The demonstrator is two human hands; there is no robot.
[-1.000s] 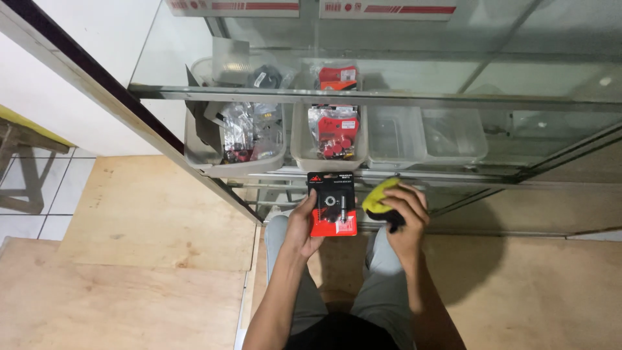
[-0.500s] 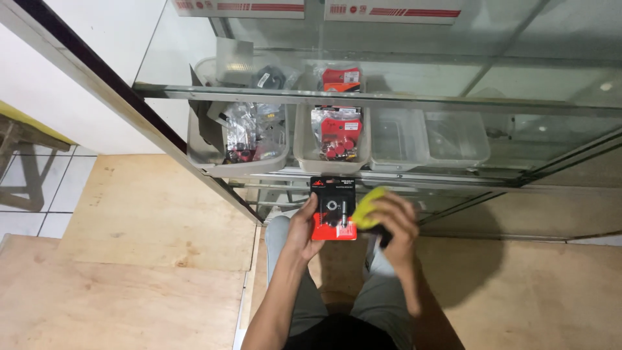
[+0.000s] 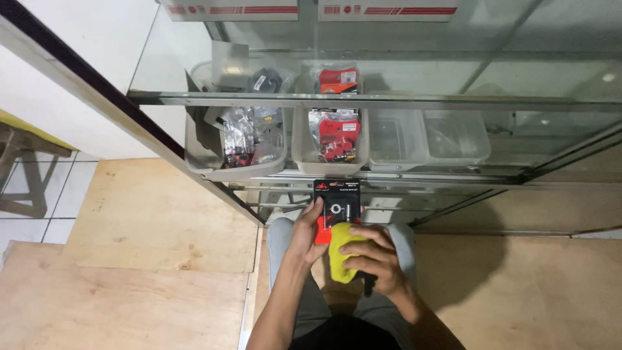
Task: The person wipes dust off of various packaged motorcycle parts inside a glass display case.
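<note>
Left hand [image 3: 303, 234] grips red-black pack [image 3: 336, 202]; right hand [image 3: 376, 256] grips yellow cloth [image 3: 339, 259]; bins [image 3: 329, 159] ahead.

Bright, even overhead light — soft glare on glass [image 3: 389, 78] — sharp focus.

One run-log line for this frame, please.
left hand: holds red-black pack | right hand: presses yellow cloth on pack | ahead: glass shelf, bins of packs

Glass shelf [image 3: 414, 101] in display cabinet carries four plastic bins in row: left bin [image 3: 234, 155] with bagged parts, next bin [image 3: 330, 144] with red-carded packs, two clear bins [image 3: 427, 137] beside. Plywood floor [image 3: 162, 214] below.
</note>
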